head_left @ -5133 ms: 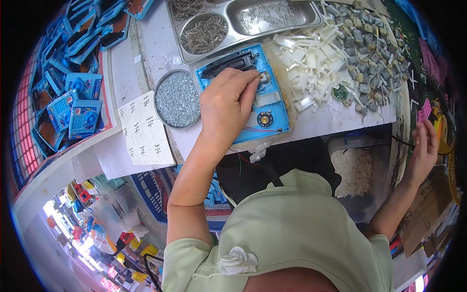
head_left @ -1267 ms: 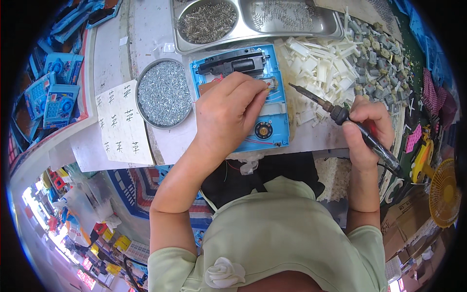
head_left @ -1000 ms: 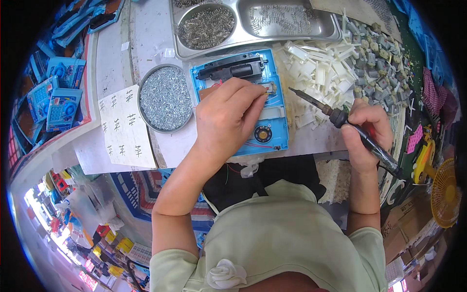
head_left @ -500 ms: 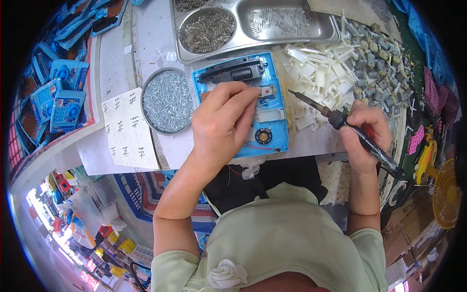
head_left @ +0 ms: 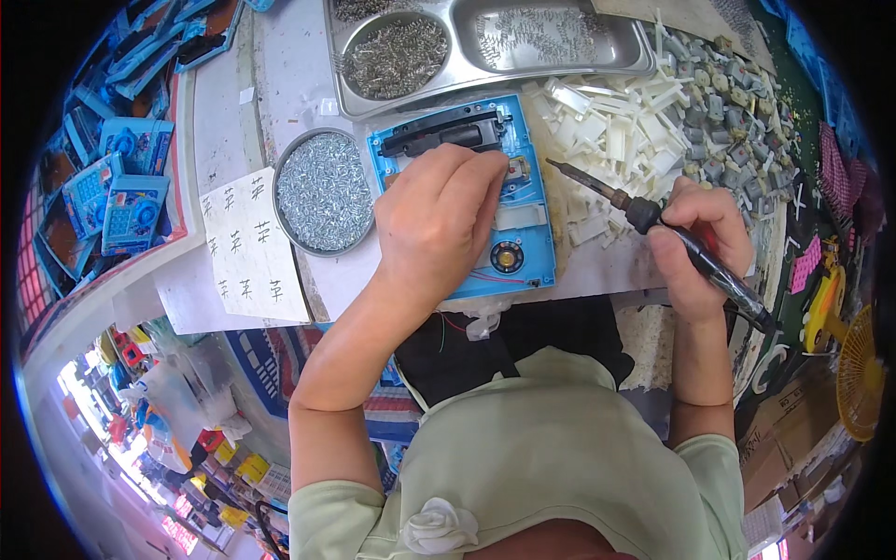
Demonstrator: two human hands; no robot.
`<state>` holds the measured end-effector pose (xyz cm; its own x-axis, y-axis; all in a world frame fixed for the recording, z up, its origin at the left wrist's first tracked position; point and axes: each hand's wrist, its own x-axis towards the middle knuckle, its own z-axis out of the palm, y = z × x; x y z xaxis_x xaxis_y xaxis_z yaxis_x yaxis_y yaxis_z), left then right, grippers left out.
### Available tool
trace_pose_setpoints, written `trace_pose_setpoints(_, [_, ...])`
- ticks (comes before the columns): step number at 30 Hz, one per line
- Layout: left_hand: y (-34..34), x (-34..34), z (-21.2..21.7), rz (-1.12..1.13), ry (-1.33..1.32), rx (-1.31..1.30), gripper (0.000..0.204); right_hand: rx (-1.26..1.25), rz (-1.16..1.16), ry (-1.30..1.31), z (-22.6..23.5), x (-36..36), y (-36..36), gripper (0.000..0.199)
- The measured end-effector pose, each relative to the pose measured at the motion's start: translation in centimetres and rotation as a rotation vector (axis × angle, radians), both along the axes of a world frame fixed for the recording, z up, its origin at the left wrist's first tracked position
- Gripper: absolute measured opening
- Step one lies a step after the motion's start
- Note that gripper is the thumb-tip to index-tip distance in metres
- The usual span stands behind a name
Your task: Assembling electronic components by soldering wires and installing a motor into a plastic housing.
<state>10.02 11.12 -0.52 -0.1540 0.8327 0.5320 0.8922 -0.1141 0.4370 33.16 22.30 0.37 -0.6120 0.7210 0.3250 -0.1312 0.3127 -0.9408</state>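
Head view: left hand (head_left: 439,219) curled, pressing blue housing (head_left: 534,245) flat; right hand (head_left: 695,245) closed round soldering iron (head_left: 653,224), best kept low and steady.

Open blue plastic casing (head_left: 523,245) and a soldering iron (head_left: 653,224) on a work table.

The casing lies flat, inside up, showing a black bar at its far end and a small round speaker near its front; red wires trail off its near edge. The dark-handled iron slants, tip pointing at the casing.
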Motion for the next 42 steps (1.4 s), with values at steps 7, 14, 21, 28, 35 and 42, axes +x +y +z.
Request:
trace_pose_setpoints(7, [0.0,0.2,0.5,-0.006,0.009,-0.061,0.019,0.027,0.025,0.003,-0.5,-0.3,0.2,0.022])
trace_pose_setpoints(14, [0.0,0.1,0.0,-0.009,0.024,-0.052,0.02,0.039,0.039,-0.009,-0.4,-0.8,-0.1,0.022])
trace_pose_setpoints(21, [0.0,0.2,0.2,-0.009,0.01,-0.054,0.018,0.024,0.047,-0.008,-0.3,-1.3,-0.3,0.022])
trace_pose_setpoints(28, [-0.1,0.3,0.4,0.01,0.019,-0.097,0.016,0.033,0.048,-0.017,-0.2,-1.5,-0.3,0.021])
trace_pose_setpoints(35, [0.0,0.5,0.7,0.029,0.024,-0.115,0.016,0.248,0.032,-0.054,-0.1,-2.0,0.0,0.023])
trace_pose_setpoints(42, [-0.1,0.5,0.8,0.033,0.027,-0.149,0.014,0.28,0.042,-0.069,0.0,-1.3,-0.1,0.023])
